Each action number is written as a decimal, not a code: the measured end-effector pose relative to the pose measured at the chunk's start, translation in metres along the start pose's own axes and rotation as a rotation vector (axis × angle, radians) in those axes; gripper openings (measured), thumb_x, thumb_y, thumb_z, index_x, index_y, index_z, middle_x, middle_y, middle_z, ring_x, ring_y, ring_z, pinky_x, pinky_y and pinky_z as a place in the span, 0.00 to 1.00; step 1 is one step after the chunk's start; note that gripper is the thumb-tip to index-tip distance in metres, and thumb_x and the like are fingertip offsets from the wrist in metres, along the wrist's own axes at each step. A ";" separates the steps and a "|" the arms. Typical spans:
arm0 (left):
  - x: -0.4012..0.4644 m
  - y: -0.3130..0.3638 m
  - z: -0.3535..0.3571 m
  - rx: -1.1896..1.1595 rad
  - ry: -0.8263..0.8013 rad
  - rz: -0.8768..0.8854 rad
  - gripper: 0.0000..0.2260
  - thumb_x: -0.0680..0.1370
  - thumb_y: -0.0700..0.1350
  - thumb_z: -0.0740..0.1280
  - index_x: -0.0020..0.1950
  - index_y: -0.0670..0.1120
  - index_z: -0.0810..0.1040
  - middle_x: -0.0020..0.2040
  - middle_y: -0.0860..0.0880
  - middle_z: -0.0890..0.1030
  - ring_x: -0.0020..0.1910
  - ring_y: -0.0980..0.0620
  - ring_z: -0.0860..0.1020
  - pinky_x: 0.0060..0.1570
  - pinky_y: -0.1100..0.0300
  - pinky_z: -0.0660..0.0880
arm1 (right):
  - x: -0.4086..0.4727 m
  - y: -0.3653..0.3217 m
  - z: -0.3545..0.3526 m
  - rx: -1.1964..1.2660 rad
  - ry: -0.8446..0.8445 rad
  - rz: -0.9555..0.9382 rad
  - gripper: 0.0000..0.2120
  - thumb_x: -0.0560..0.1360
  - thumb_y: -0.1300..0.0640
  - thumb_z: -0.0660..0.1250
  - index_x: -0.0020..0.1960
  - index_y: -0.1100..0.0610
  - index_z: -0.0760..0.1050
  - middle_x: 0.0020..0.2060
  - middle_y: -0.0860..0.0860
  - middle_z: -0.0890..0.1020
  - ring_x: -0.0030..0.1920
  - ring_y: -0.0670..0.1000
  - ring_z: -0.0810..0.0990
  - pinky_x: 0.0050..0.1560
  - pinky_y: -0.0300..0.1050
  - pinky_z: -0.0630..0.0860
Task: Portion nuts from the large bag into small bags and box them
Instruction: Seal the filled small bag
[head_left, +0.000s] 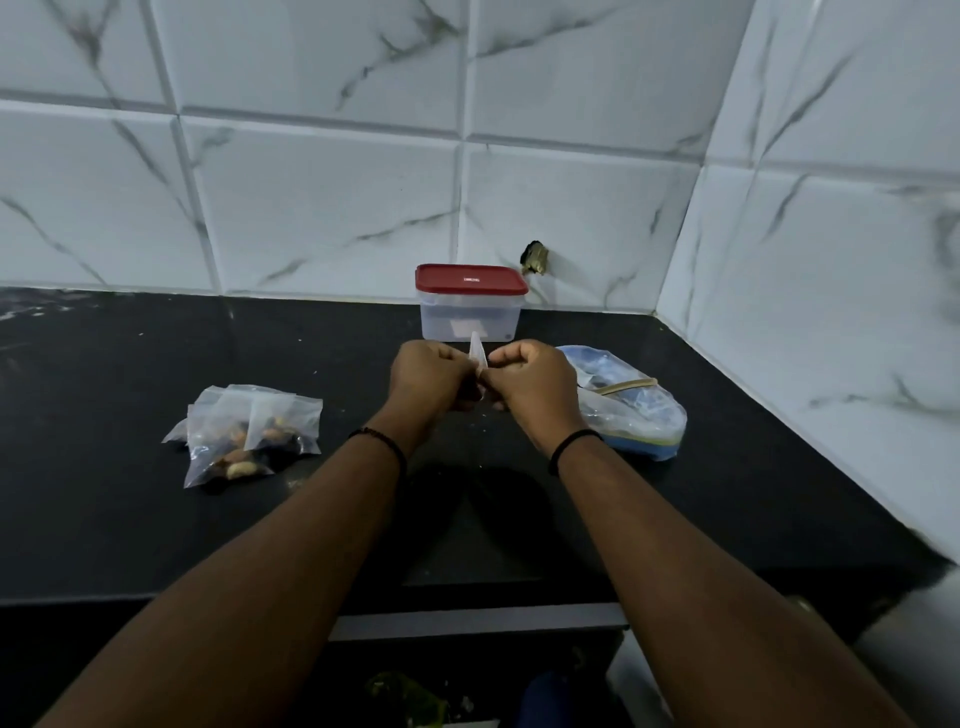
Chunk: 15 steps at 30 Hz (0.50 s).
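Head view: small bag (477, 353) pinched between left hand (426, 382) and right hand (532, 384), standing upright; lidded box (470, 304) just beyond, filled bags (249, 434) leftward.

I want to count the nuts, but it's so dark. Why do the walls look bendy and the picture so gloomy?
Head view: dim light makes the black countertop swallow detail; the wide-angle lens curves the tile lines; the filled small bags show a few nuts, too murky to count; the small bag pinched between left hand and right hand looks slightly blurred.
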<state>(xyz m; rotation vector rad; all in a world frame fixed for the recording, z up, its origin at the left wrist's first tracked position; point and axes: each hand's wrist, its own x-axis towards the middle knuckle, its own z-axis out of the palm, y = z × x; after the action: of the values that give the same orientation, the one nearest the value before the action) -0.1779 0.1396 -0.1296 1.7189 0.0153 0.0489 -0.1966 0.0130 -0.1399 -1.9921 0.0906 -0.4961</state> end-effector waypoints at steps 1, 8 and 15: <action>0.000 0.003 -0.001 0.015 -0.013 0.020 0.06 0.78 0.39 0.70 0.44 0.37 0.83 0.40 0.40 0.85 0.38 0.45 0.85 0.40 0.51 0.84 | 0.001 -0.003 -0.001 -0.017 0.009 -0.005 0.09 0.69 0.53 0.78 0.46 0.54 0.82 0.38 0.50 0.85 0.37 0.50 0.85 0.41 0.55 0.84; -0.004 0.019 -0.005 0.445 0.065 0.261 0.09 0.77 0.42 0.69 0.40 0.39 0.81 0.34 0.43 0.83 0.33 0.48 0.84 0.35 0.54 0.83 | 0.004 -0.021 -0.014 -0.403 0.087 -0.167 0.08 0.73 0.57 0.70 0.37 0.59 0.78 0.33 0.52 0.82 0.36 0.53 0.81 0.36 0.50 0.78; -0.016 0.024 0.003 0.758 0.168 0.588 0.07 0.76 0.46 0.67 0.40 0.47 0.72 0.42 0.47 0.76 0.37 0.53 0.72 0.34 0.61 0.68 | 0.004 -0.021 -0.027 -0.544 0.131 -0.180 0.06 0.73 0.56 0.69 0.43 0.58 0.78 0.37 0.53 0.82 0.41 0.54 0.81 0.37 0.47 0.74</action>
<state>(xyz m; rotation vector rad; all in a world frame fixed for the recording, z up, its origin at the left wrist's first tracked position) -0.1943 0.1324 -0.1063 2.4156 -0.3923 0.6974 -0.2061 -0.0014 -0.1101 -2.5107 0.1399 -0.7812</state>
